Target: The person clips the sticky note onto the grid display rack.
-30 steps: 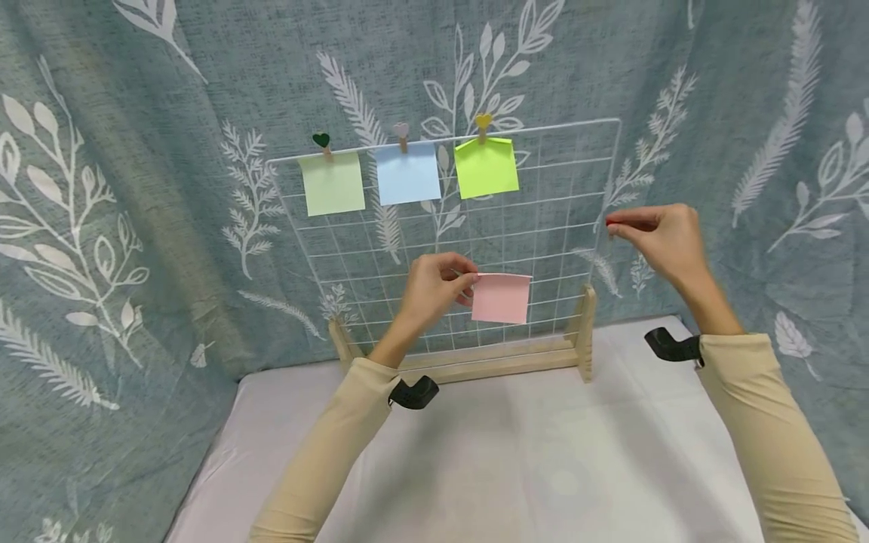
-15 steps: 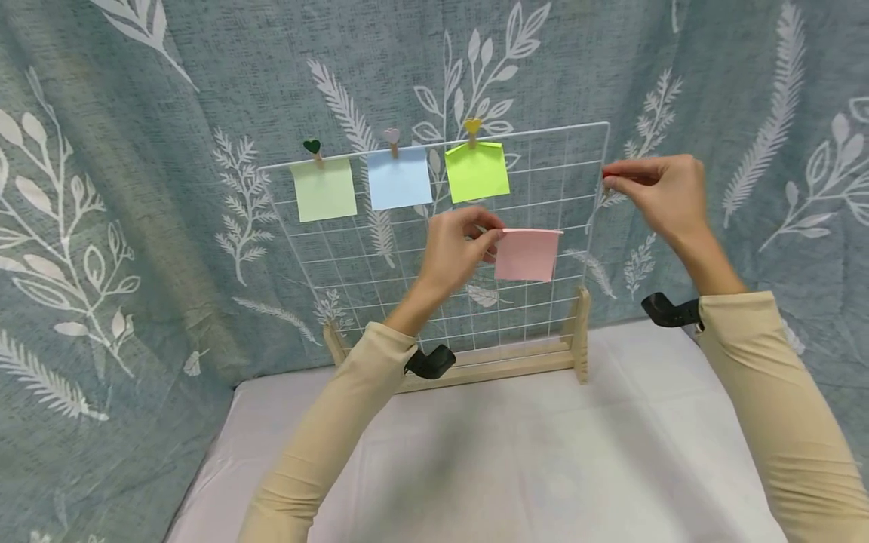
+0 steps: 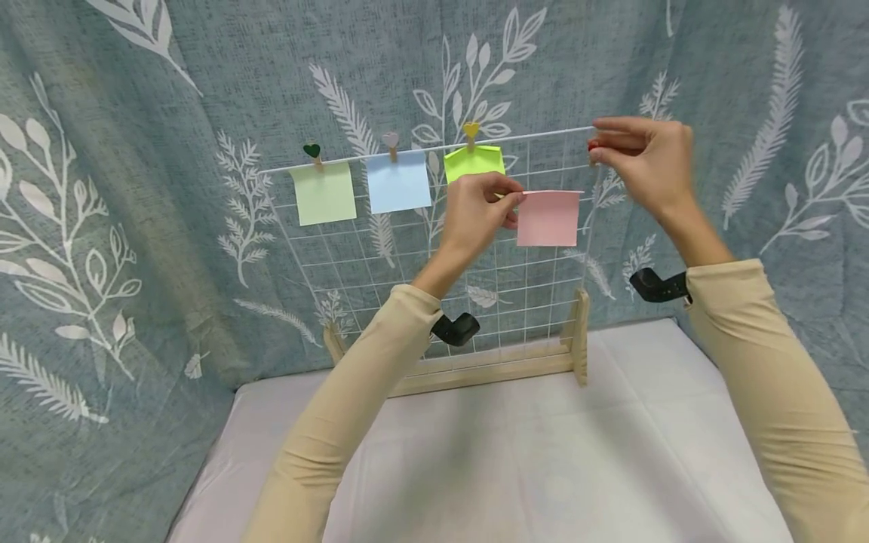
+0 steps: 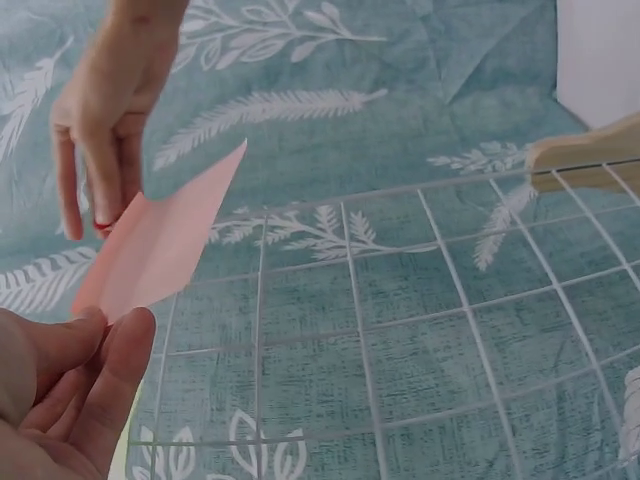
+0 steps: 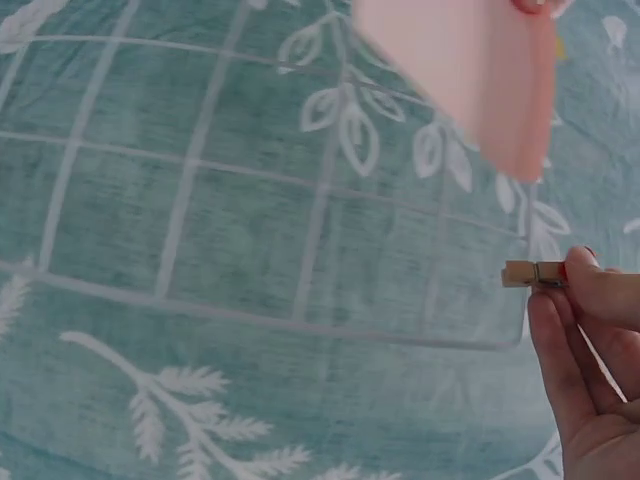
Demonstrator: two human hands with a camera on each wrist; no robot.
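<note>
My left hand (image 3: 483, 207) pinches a pink sticky note (image 3: 548, 219) by its upper left corner, in front of the wire grid's upper right part. The note's top edge is folded over, as the left wrist view shows. At the grid's top right corner, my right hand (image 3: 645, 162) pinches a small wooden clothespin (image 5: 535, 273) with a red piece on it. The clothespin's tip points toward the grid (image 5: 310, 325). Along the top wire hang a pale green note (image 3: 324, 194), a blue note (image 3: 398, 181) and a lime note (image 3: 474, 160), partly hidden by my left hand.
Heart clothespins in dark green (image 3: 312, 151), pale grey (image 3: 391, 142) and yellow (image 3: 471, 133) hold the hanging notes. The grid stands in a wooden base (image 3: 482, 375) on a white-covered table (image 3: 516, 460). A leaf-patterned curtain (image 3: 170, 188) hangs behind and at the sides.
My left hand has raised the pink note up and to the right, toward the top wire. My right hand has risen with the clothespin to the grid's top right corner.
</note>
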